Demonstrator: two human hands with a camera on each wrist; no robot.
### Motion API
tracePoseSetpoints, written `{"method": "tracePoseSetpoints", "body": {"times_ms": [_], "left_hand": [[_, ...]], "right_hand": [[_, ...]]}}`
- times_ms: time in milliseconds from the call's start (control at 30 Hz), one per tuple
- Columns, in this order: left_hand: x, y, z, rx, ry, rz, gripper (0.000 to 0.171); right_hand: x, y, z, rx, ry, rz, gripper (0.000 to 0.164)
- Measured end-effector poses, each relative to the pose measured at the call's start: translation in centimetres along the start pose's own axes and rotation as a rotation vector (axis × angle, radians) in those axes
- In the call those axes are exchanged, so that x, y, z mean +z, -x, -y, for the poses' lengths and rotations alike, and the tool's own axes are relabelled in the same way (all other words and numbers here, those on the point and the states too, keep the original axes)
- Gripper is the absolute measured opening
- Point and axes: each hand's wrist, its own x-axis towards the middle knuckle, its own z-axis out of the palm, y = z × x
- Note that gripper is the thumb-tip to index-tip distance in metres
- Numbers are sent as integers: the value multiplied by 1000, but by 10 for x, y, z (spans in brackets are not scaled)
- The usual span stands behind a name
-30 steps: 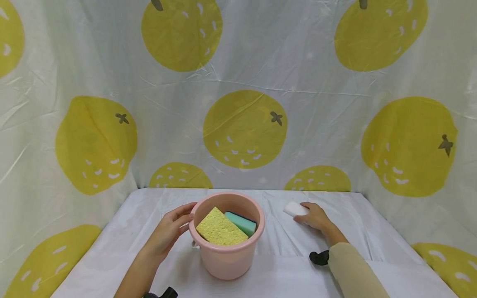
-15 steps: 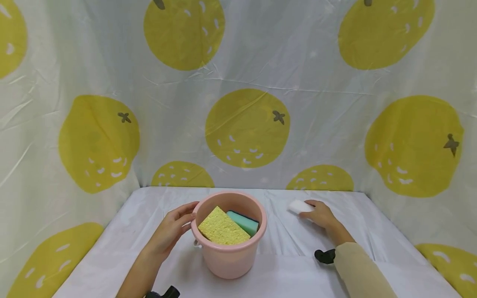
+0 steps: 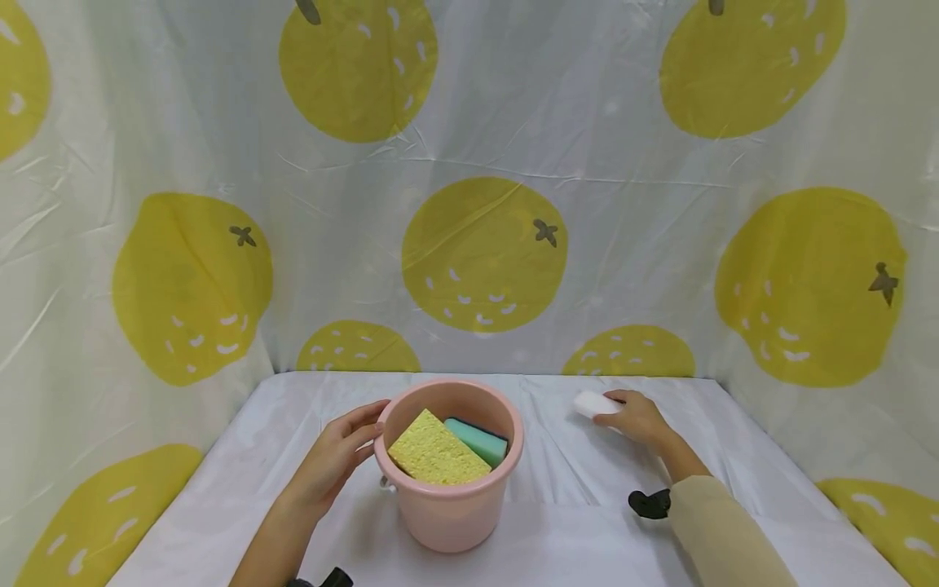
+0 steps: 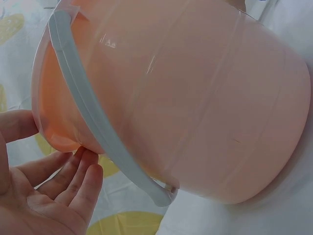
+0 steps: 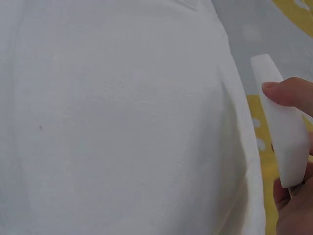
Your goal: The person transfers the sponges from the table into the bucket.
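A pink bucket (image 3: 449,514) stands upright on the white cloth. Inside it a yellow sponge (image 3: 438,450) leans at a slant, with a green sponge (image 3: 477,440) with a dark layer behind it. My left hand (image 3: 339,456) holds the bucket's left rim, thumb at the lip and fingertips just under it, as the left wrist view shows. Farther right, my right hand (image 3: 637,417) holds a white block (image 5: 283,127) that looks like a sponge, gripped between thumb and fingers over the cloth.
The bucket's pale grey handle (image 4: 93,107) hangs down its outer side. White cloth (image 3: 565,522) covers the tabletop. A curtain (image 3: 484,253) printed with yellow fruit encloses the back and both sides. Black wrist mounts (image 3: 649,504) sit at both wrists.
My right hand has shifted slightly to the right with the white block in its grip. The left hand and the bucket stay in place.
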Motion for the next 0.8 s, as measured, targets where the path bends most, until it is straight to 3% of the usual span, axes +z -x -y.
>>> {"method": "tracePoseSetpoints", "body": {"times_ms": [367,800], "left_hand": [[-1,1,0,5,2,9,51],[-1,1,-1,5,7,22,52]], "right_hand": [[-9,-2,3,-65,3,-14,76],[-21,1,28,-121,-23,21,80]]}}
